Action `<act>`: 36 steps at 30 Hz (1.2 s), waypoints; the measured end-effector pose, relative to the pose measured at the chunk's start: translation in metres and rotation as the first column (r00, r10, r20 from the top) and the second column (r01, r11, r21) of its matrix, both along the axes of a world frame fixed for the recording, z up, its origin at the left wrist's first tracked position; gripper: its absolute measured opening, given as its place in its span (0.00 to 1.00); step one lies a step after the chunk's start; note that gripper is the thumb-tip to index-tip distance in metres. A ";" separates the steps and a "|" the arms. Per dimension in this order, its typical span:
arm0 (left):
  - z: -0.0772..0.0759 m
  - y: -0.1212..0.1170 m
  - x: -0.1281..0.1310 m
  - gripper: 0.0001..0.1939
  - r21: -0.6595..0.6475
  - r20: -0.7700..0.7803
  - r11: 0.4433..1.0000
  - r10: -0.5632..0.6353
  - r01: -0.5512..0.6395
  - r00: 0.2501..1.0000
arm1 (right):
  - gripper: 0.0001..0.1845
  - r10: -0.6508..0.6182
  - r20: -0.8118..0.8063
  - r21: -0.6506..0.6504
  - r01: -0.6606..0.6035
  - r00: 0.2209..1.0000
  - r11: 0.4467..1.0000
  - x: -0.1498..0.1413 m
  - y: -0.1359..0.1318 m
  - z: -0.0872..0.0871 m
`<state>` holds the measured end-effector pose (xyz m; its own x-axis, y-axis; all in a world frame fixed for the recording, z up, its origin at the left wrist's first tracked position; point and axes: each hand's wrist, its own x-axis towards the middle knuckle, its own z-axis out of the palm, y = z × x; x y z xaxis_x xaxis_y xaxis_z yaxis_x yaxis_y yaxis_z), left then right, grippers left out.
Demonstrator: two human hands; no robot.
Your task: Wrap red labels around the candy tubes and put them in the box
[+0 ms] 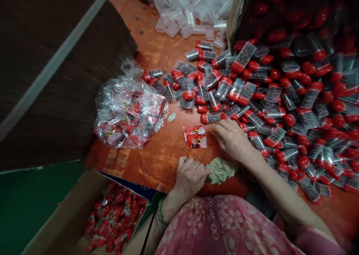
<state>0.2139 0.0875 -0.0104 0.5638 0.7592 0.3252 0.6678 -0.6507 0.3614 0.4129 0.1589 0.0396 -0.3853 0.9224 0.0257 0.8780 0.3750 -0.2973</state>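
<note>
While left hand (190, 175) curls beside green cloth (222, 171), grip unclear, right hand (231, 137) bent near red-ended tube (213, 118), can't tell if holding, red printed cards (196, 140) nearby

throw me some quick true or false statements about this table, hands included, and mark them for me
1. The right hand is beside the red printed pieces. True.
2. The beaded bracelet is on the right wrist. False: it is on the left wrist.
3. A crumpled pale green cloth lies by the left hand. True.
4. The clear plastic bag lies right of the red-ended tubes. False: it lies left of them.
5. The red printed pieces are inside the plastic bag. False: they lie on the orange table, between the bag and the right hand.
</note>
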 end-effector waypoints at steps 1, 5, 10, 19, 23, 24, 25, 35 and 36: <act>0.004 0.002 -0.001 0.21 -0.027 0.009 1.000 0.000 0.000 1.000 | 0.16 0.001 0.065 0.017 -0.002 0.998 1.000 -0.003 0.009 -0.002; 0.017 0.014 -0.007 0.18 -0.097 0.066 0.995 -0.002 0.008 0.998 | 0.22 0.007 0.253 0.044 -0.019 0.968 0.999 -0.014 0.029 -0.013; 0.005 0.043 -0.004 0.23 -0.009 -0.013 0.996 0.088 -0.088 0.996 | 0.22 0.004 0.277 0.060 -0.021 0.961 0.998 -0.015 0.033 -0.026; -0.015 0.052 -0.010 0.19 -0.042 0.025 0.997 0.070 -0.069 0.997 | 0.12 -0.317 -0.571 -0.216 0.234 0.757 0.948 -0.004 -0.017 0.000; -0.013 0.054 -0.012 0.19 -0.014 0.136 0.997 0.071 -0.070 0.988 | 0.17 -0.601 -0.737 -0.545 0.256 0.309 0.799 -0.006 -0.040 -0.013; -0.011 0.054 -0.013 0.19 -0.001 0.161 0.997 0.070 -0.071 0.984 | 0.17 -0.629 -0.735 -0.577 0.254 0.255 0.777 -0.007 -0.043 -0.016; -0.010 0.055 -0.012 0.20 0.017 0.186 0.997 0.068 -0.072 0.980 | 0.16 -0.643 -0.730 -0.595 0.249 0.232 0.764 -0.009 -0.043 -0.018; 0.020 0.045 -0.011 0.27 -0.095 0.336 0.995 0.068 -0.038 0.940 | 0.08 -0.537 -0.768 -0.547 0.081 0.349 0.834 -0.030 -0.037 -0.004; 0.025 0.044 -0.012 0.31 -0.183 0.361 0.983 0.082 -0.016 0.929 | 0.09 -0.563 -0.754 -0.574 0.077 0.339 0.815 -0.031 -0.039 -0.004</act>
